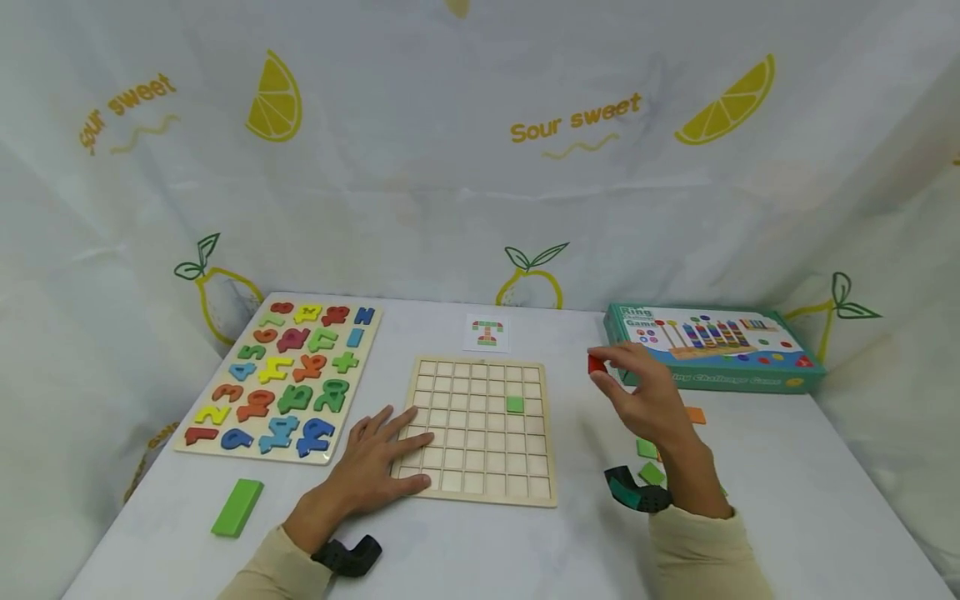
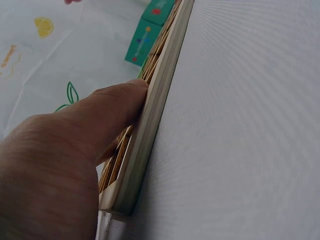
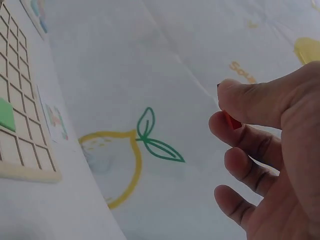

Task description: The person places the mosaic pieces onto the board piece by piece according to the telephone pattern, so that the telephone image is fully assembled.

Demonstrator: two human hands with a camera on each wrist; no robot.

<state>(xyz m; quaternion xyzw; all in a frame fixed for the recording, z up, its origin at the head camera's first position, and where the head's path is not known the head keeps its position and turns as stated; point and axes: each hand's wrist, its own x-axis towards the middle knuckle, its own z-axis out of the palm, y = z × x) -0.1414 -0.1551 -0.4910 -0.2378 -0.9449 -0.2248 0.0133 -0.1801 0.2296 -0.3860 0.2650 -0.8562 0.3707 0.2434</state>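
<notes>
A wooden grid board [image 1: 474, 442] lies in the middle of the table, with one green square tile [image 1: 514, 404] in a cell at its upper right. My left hand [image 1: 372, 460] rests on the board's left side, fingers spread and straight; the left wrist view shows the thumb [image 2: 117, 100] along the near edge. Raised to the right of the board, my right hand [image 1: 643, 396] pinches a small red tile [image 1: 596, 364] between thumb and index finger. In the right wrist view the red tile [image 3: 232, 120] is mostly covered by those fingertips.
A pattern card [image 1: 487, 334] lies behind the board. At left are a number puzzle [image 1: 281, 379] and a green block [image 1: 237, 507]. A teal game box [image 1: 720, 350] stands at back right. Several loose tiles, such as a green one [image 1: 652, 474], lie partly hidden beneath my right arm.
</notes>
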